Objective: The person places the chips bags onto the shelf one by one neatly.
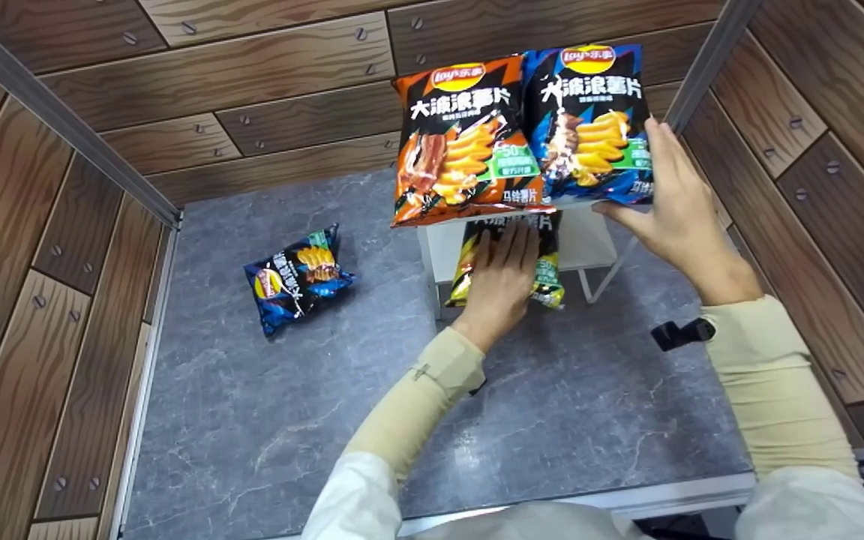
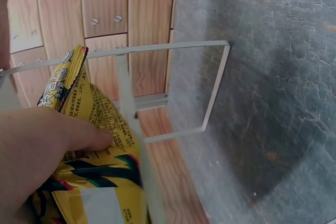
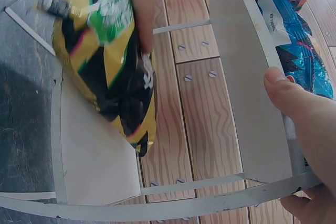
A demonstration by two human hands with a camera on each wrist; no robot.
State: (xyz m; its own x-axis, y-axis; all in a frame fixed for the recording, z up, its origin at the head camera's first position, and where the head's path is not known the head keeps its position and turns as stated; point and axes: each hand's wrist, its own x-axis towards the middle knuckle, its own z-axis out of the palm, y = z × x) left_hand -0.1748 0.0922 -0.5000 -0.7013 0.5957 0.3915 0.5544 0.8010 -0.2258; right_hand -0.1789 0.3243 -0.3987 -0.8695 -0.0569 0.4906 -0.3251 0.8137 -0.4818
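From my station I have the left hand (image 1: 503, 274) clamped on the yellow bag (image 1: 547, 271), thumb on one face and fingers spread over the other. In my head view the bag lies directly under those fingers, showing past them at 3 and 9 o'clock and beyond the fingertips at 12. It sits at the lower tier of the white rack (image 1: 597, 244), though I can't tell whether it rests on the board. My right hand (image 1: 681, 206) is closed on the rack's upper shelf, thumb on the front edge; from there the yellow bag lies at 8 o'clock, well apart. Up on that shelf, the orange bag (image 1: 466, 146) is at 11 o'clock from my left hand and the upper blue bag (image 1: 589, 120) at 1, the two side by side. The upper blue bag is at 10 o'clock from my right hand, just beside its fingers. At 9 o'clock from my left hand, well apart, the lower blue bag (image 1: 298, 279) lies flat on the grey desk (image 1: 289, 420).
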